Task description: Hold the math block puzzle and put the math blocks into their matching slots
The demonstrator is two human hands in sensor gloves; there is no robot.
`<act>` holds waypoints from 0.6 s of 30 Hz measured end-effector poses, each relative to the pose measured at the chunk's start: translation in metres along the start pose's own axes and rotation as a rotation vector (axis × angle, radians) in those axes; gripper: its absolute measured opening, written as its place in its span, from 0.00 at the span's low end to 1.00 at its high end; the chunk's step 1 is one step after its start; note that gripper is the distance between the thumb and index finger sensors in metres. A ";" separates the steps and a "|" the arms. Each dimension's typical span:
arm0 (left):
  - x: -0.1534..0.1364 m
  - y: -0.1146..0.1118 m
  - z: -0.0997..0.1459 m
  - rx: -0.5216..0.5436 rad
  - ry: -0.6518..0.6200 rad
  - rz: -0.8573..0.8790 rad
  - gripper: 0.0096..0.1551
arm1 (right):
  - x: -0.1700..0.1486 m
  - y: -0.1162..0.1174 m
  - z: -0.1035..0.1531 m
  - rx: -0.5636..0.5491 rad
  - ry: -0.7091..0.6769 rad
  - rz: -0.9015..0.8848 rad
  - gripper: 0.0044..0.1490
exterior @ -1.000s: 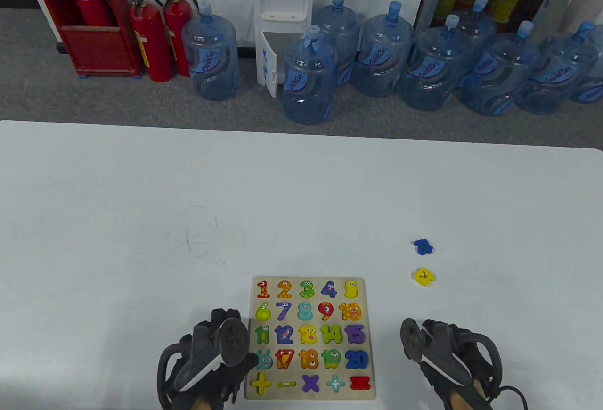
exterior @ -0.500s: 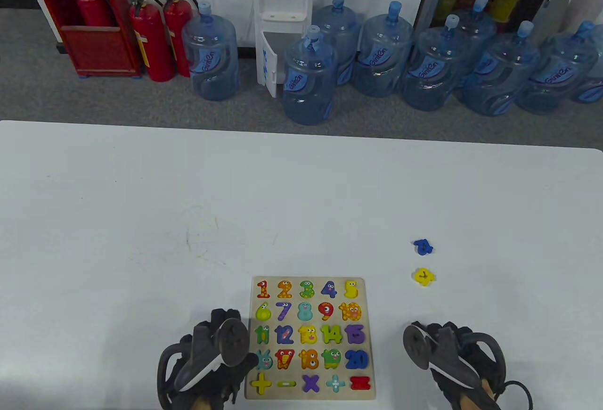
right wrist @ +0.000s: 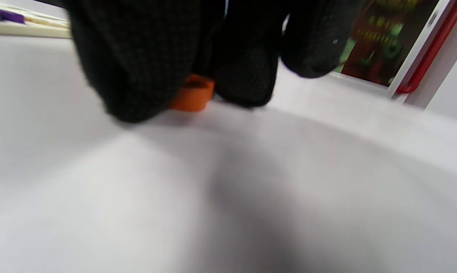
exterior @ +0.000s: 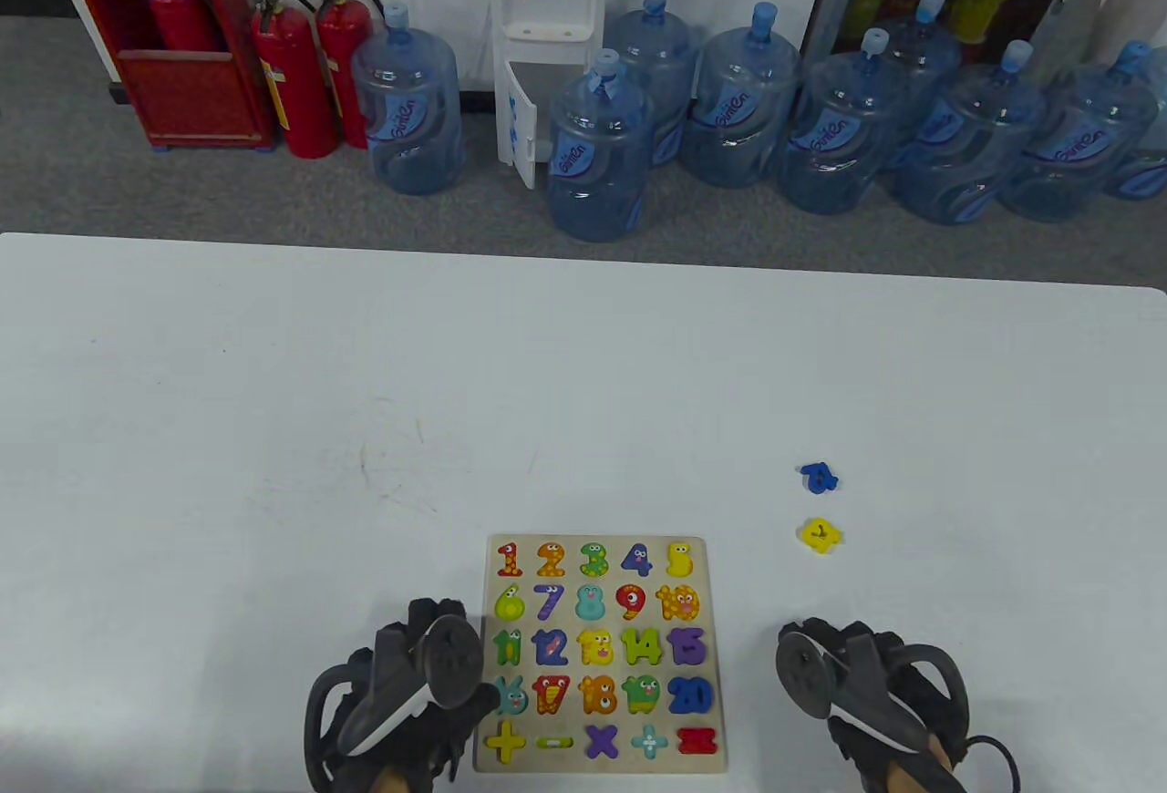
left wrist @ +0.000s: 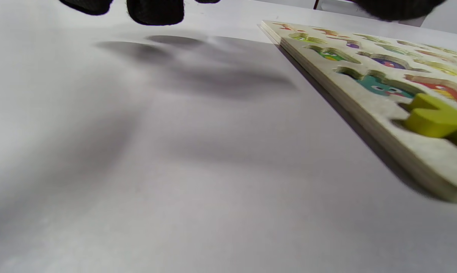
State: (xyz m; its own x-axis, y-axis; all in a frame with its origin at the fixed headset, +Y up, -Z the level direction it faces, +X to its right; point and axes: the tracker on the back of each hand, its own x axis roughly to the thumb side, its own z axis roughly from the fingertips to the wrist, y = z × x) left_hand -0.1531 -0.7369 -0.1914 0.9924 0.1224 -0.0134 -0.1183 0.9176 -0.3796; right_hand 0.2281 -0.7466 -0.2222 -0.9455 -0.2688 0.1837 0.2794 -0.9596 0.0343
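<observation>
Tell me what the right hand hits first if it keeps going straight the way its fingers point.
Probably the orange block right at the right hand fingertips; beyond it likely the yellow block, though depth is unclear.

**White table and what lies on it**

The white table point(exterior: 273, 392) carries a wooden number puzzle board point(exterior: 601, 654) at the middle of its near edge. Toward the right edge, well apart from the board, lie a blue block point(exterior: 819, 478) and, just nearer, a yellow block point(exterior: 820, 535). An orange block point(right wrist: 192, 94) rests on the tabletop under gloved fingers point(right wrist: 137, 64).
</observation>
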 end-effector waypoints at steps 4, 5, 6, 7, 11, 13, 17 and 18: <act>0.000 0.000 0.000 0.005 0.000 0.004 0.53 | 0.004 0.000 -0.001 0.000 -0.019 -0.005 0.41; 0.000 0.000 0.000 0.006 0.001 0.004 0.53 | 0.004 0.000 -0.001 -0.002 -0.020 -0.007 0.41; 0.000 0.000 0.000 0.005 0.002 0.004 0.53 | 0.004 -0.001 0.000 -0.001 -0.027 -0.006 0.41; 0.000 0.000 0.000 0.004 0.002 0.004 0.53 | 0.005 -0.003 0.000 -0.008 -0.036 -0.026 0.41; -0.001 0.000 0.000 0.003 0.005 0.006 0.53 | 0.009 -0.015 0.004 -0.064 -0.071 -0.055 0.40; -0.001 0.000 0.000 0.006 0.006 0.008 0.53 | 0.011 -0.023 0.007 -0.095 -0.095 -0.064 0.40; -0.002 0.000 0.001 0.010 0.009 0.016 0.53 | 0.017 -0.030 0.006 -0.117 -0.125 -0.059 0.40; -0.003 -0.001 0.001 0.009 0.009 0.020 0.53 | 0.020 -0.031 0.004 -0.115 -0.132 -0.050 0.40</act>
State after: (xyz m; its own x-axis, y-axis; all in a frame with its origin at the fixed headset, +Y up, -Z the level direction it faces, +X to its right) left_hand -0.1556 -0.7374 -0.1905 0.9901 0.1370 -0.0290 -0.1380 0.9184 -0.3708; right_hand 0.2017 -0.7216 -0.2154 -0.9256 -0.2143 0.3121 0.2045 -0.9768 -0.0644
